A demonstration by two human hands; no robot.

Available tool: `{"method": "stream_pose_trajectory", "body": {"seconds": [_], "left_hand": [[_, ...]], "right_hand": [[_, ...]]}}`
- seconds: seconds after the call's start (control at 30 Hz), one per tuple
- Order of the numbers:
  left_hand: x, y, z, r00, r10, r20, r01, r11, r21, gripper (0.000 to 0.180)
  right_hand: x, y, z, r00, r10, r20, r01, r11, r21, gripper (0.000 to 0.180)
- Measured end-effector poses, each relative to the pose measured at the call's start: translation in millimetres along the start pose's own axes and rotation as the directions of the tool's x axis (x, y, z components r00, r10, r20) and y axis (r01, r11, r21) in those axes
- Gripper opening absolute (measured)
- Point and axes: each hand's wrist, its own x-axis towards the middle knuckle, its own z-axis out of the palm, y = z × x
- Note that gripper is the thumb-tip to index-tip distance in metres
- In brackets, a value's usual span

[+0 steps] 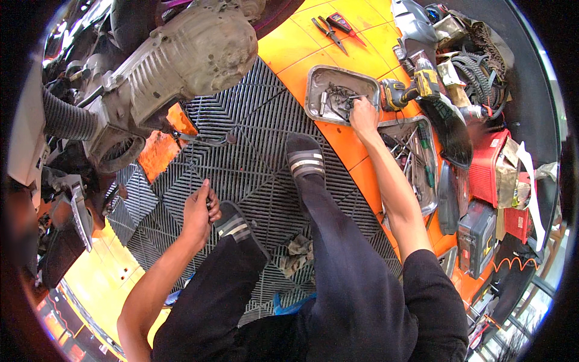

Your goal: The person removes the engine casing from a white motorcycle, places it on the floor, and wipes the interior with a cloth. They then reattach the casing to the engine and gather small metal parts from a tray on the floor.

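My right hand [363,119] reaches into a shallow metal tray [310,90] on the orange tiles, fingers closed together at its right side. Small dark bolts or screws [341,96] lie loose in that tray, along with a silvery cylindrical piece [324,102] like a socket. What the fingertips pinch, if anything, is too small to make out. Over the dark ribbed floor mat, by my left knee, my left hand [201,209] is curled closed; something dark shows between its fingers, but its kind is unclear. A vehicle's dirty metal engine casing [181,54] stands at upper left.
Right of the tray stand a yellow-black cordless drill [395,95] and a second tray [435,199] of hand tools. Pliers [329,35] and a red-black tester [341,24] lie beyond. A red basket [486,169] is at far right; a crumpled rag [298,256] lies between my feet.
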Motion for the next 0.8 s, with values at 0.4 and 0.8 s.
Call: {"method": "stream_pose_trajectory", "body": {"seconds": [0.4, 0.8], "left_hand": [[0.4, -2.5, 9.8, 0.999, 0.031, -0.042, -0.029, 0.998, 0.049, 0.034], [1.5, 9.6, 27.5, 0.996, 0.031, -0.082, -0.048, 0.975, -0.216, 0.04]], "right_hand": [[2.4, -14.6, 4.0, 0.966, -0.059, -0.253, 0.093, 0.988, 0.124, 0.03], [-87.0, -261.0, -122.3, 0.614, -0.787, 0.058, 0.175, 0.208, 0.962, 0.026]]}}
